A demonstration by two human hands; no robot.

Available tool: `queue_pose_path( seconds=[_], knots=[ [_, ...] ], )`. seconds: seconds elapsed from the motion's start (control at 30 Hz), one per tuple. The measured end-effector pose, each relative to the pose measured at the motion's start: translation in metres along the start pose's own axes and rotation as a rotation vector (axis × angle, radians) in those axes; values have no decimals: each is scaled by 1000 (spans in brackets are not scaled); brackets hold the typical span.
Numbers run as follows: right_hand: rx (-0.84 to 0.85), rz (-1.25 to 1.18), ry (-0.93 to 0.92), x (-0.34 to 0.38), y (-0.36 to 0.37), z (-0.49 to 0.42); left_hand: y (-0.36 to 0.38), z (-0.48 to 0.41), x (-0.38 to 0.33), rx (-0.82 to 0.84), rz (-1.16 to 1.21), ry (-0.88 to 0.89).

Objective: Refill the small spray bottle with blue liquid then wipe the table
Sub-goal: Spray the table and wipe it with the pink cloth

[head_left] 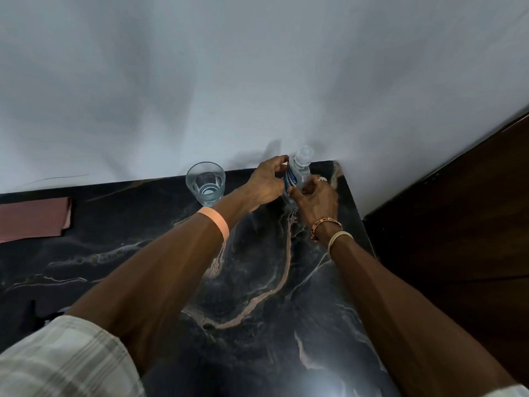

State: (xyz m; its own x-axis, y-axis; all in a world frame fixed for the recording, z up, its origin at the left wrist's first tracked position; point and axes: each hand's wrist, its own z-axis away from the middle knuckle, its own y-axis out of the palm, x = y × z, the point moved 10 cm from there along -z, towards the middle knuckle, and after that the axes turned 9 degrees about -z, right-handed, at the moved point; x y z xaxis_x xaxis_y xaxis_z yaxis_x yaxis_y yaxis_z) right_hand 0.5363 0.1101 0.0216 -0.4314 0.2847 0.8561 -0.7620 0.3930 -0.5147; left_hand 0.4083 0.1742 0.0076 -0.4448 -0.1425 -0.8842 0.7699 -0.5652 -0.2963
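Observation:
A small clear spray bottle (297, 170) with a blue label and a clear cap stands at the far right corner of the black marble table (252, 282), close to the wall. My left hand (267, 183) grips its left side with curled fingers. My right hand (316, 199) holds its lower right side, thumb against the label. A clear drinking glass (205, 183) stands just left of my left hand; it looks almost colourless inside. No blue liquid container shows.
A reddish-brown cloth (34, 219) lies flat at the table's far left edge. A white wall (257, 81) runs behind the table. Dark wooden furniture (458, 224) borders the table's right edge.

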Motion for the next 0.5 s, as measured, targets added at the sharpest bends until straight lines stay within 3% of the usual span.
queue_pose_path(
  seconds=[0.5],
  knots=[
    [18, 26, -13, -8, 7, -9, 0, -6, 12, -14, 38, -10]
  ],
)
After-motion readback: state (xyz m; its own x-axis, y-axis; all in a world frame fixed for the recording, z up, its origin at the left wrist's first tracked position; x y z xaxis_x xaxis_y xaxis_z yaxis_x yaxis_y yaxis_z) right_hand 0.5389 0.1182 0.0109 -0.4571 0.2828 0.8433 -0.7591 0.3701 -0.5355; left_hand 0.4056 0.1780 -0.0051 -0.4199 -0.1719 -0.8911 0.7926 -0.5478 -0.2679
